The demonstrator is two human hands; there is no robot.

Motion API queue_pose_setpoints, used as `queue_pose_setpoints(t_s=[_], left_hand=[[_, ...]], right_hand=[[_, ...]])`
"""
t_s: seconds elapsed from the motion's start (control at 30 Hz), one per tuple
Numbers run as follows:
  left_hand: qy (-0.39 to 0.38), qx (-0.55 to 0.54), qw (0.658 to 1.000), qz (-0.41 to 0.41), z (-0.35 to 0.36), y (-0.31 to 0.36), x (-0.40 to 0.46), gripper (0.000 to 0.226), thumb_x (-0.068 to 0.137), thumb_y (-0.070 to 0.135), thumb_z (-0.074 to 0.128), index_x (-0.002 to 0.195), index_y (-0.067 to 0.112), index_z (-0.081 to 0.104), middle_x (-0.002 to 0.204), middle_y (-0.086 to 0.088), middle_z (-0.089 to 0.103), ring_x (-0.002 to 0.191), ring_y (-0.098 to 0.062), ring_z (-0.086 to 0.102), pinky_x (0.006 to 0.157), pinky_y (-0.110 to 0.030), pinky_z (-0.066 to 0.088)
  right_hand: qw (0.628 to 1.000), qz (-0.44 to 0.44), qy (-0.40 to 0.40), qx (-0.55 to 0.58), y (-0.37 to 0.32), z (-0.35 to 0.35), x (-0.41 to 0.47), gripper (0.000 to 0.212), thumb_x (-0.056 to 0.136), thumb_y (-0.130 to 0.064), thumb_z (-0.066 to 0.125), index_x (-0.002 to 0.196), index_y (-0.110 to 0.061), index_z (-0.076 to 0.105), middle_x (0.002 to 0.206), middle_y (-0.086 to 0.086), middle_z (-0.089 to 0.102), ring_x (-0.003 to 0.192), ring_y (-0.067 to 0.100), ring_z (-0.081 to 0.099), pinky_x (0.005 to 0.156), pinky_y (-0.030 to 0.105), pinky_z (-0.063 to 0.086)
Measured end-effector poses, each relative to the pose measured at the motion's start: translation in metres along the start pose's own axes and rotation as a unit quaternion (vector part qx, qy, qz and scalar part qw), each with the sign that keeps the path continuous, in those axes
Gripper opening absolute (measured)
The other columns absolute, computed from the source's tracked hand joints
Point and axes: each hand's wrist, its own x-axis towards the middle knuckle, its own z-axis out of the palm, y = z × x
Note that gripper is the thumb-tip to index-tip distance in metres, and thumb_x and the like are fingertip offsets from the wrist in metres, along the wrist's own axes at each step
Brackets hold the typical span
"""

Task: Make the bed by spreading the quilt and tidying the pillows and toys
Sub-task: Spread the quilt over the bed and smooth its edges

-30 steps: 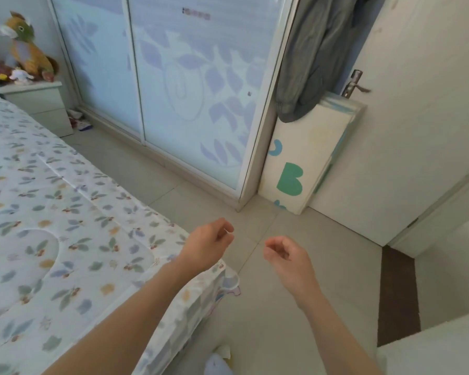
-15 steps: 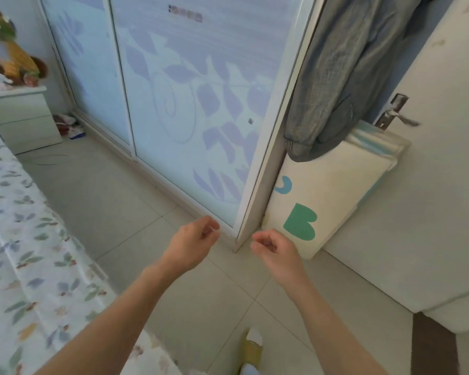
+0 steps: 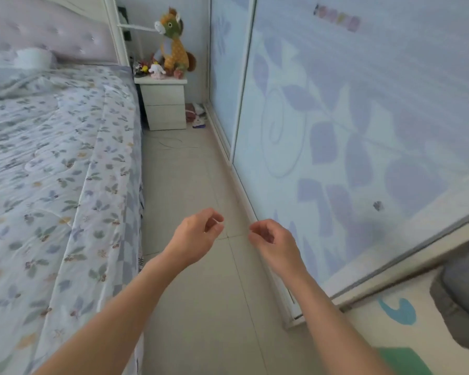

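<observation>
Quilt: the floral quilt (image 3: 52, 169) is spread over the bed, filling the left of the frame, well left of both hands.
Toys: a plush horse (image 3: 173, 44) and small toys are seen on the white nightstand (image 3: 164, 104) at upper centre, far above the hands.
Left hand (image 3: 195, 236): held out over the floor tiles (image 3: 190, 185) at lower centre, fingers loosely curled, nothing held.
Right hand (image 3: 274, 242): raised just beside the left, apart from it, fingers loosely curled, empty.
Wardrobe: sliding doors (image 3: 349, 131) fill the right.
</observation>
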Motion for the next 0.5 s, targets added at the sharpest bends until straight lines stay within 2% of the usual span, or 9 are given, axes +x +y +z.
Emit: queue_pose_setpoints(t_s=[0.23,0.4,0.5], left_hand=[[0.105,-0.001,0.991,-0.08,-0.052,-0.036,0.086,0.016,0.092,0.019,0.052,0.105,0.012,0.059,0.078,0.007,0.055,0.08,-0.017,0.053,0.081,-0.03,0.045],[0.128,-0.016,0.987,-0.095,-0.093,-0.069,0.179,0.016,0.092,0.019,0.051,0.104,0.013,0.059,0.078,0.007,0.055,0.078,-0.016,0.053,0.078,-0.029,0.045],[0.142,-0.016,0.986,-0.091,-0.133,-0.076,0.248,0.01,0.092,0.018,0.051,0.099,0.015,0.057,0.076,0.008,0.055,0.077,-0.016,0.053,0.078,-0.03,0.046]], right_hand=[[0.992,-0.059,-0.108,-0.011,-0.038,0.037,0.136,0.008,0.084,-0.012,0.064,0.09,-0.018,0.063,0.085,-0.003,0.065,0.07,-0.002,0.056,0.066,0.006,0.042],[0.987,-0.092,-0.129,-0.005,-0.073,0.075,0.248,0.009,0.085,-0.009,0.063,0.094,-0.01,0.064,0.087,0.002,0.065,0.076,0.009,0.058,0.066,0.003,0.043],[0.982,-0.107,-0.155,0.008,-0.108,0.102,0.321,0.009,0.085,-0.005,0.062,0.091,-0.011,0.062,0.083,0.001,0.062,0.066,-0.002,0.055,0.065,0.004,0.043]])
